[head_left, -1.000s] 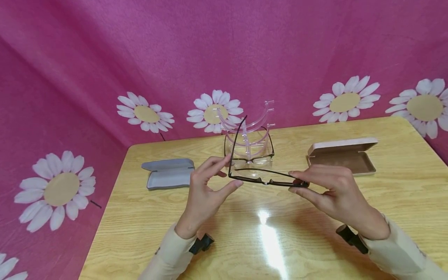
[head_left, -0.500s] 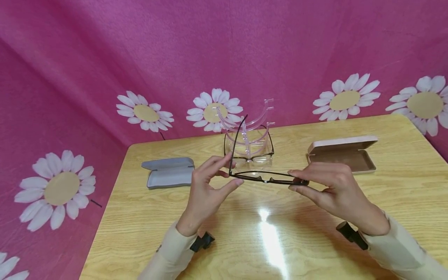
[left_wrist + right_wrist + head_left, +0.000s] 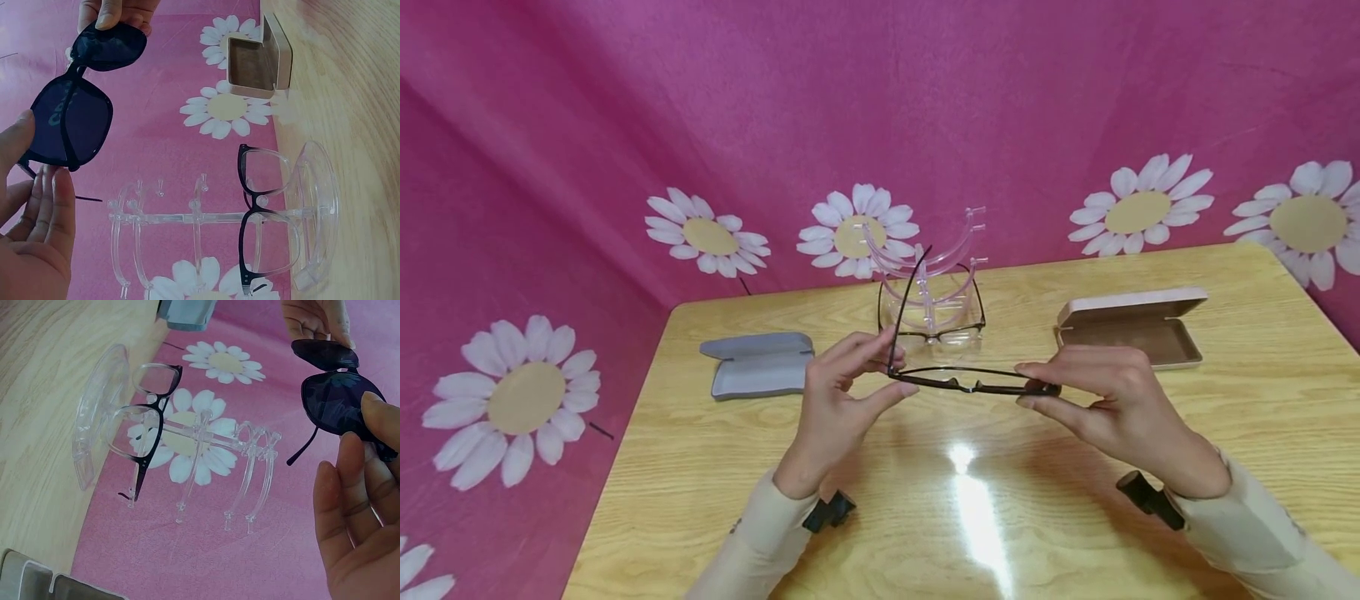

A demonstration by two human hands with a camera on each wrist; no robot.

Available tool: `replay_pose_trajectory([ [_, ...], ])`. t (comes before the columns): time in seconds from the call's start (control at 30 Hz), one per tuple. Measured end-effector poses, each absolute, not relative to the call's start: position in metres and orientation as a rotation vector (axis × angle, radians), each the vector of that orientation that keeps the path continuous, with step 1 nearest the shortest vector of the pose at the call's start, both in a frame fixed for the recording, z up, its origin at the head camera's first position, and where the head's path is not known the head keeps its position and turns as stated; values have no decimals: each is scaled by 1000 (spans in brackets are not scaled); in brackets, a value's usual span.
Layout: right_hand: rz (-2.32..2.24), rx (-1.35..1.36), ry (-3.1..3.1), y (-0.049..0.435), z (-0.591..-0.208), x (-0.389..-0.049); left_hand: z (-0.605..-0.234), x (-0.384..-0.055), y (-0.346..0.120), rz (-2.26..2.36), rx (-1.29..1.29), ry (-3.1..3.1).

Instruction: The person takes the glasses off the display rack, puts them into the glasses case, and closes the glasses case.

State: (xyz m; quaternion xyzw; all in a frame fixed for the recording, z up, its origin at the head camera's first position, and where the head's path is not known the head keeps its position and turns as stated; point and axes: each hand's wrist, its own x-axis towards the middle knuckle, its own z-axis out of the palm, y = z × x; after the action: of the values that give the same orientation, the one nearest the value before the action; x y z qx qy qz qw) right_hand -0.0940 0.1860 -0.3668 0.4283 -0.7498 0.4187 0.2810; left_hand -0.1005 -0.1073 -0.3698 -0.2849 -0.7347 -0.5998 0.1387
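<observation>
Left wrist: sunglasses between fingers.

The left grip and right grip hold dark glasses above a table.

1. From the head, we look forward and down over the left hand and right hand; this is our widest view, pink cloth filling the top, table the bottom.
2. From the left wrist, we look closely past the left hand at lower left; the scene lies sideways, table along the right edge.
3. From the right wrist, we see it turned the opposite way, right hand close at lower right, table at left.
4. All three views share the sunglasses and clear stand.
</observation>
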Motion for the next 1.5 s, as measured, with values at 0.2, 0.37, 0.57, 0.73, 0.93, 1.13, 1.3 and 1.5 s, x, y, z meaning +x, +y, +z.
replay_pose_trajectory([
  [0.2, 1131, 1148, -2001, 185, -366, -95, -368, -104, -109, -1729, -898, -2097],
  [0.37, 1158, 1158, -1995, 185, -366, -93, -369, -103, -110, -1717, -959, -2087],
  [0.57, 1152, 1167, -2018, 186, -370, -93, -368, -101, -113, -1687, -999, -2082],
  [0.73, 1144, 1164, -2033, 187, -372, -93, -367, -100, -113, -1649, -1016, -2118],
  [0.93, 1148, 1176, -2018, 188, -371, -93, -367, -100, -114, -1623, -1029, -2123],
  [1.13, 1164, 1170, -2013, 188, -370, -93, -366, -102, -114, -1582, -1085, -2112],
  [1.3, 1153, 1174, -2007, 189, -369, -94, -366, -102, -113, -1585, -1088, -2100],
  [1.5, 1111, 1155, -2004, 189, -367, -94, -368, -102, -112, -1629, -1065, -2104],
])
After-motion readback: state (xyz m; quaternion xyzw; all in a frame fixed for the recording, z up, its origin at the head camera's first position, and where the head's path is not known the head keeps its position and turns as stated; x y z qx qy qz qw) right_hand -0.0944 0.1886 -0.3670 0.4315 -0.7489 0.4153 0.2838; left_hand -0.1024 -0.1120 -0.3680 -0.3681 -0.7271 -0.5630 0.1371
